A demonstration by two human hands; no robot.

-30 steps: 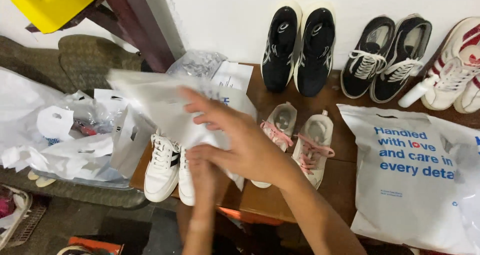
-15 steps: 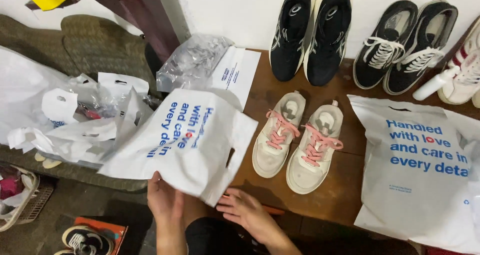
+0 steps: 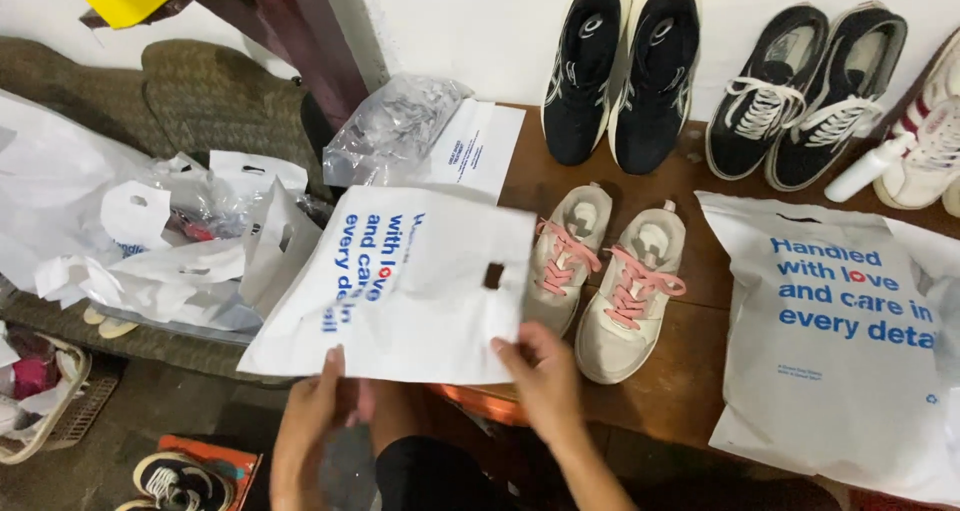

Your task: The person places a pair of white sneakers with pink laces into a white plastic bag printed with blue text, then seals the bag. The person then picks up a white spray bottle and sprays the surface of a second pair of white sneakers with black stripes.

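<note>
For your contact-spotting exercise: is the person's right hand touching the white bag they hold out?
Touching. The head view shows the right hand with its fingers on the white bag's lower edge, no gap between them.

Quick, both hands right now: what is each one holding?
Left hand: closed on the near edge of the white plastic bag.
Right hand: gripping the same bag's near edge.

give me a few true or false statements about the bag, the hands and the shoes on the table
1. Both hands grip the white plastic bag along its near edge. True: left hand, right hand.
2. The beige shoes have pink laces. True.
3. The black shoes lie inside the bag. False: they stand on the table against the wall.
4. The second printed bag hangs on the wall. False: it lies flat on the table.
</note>
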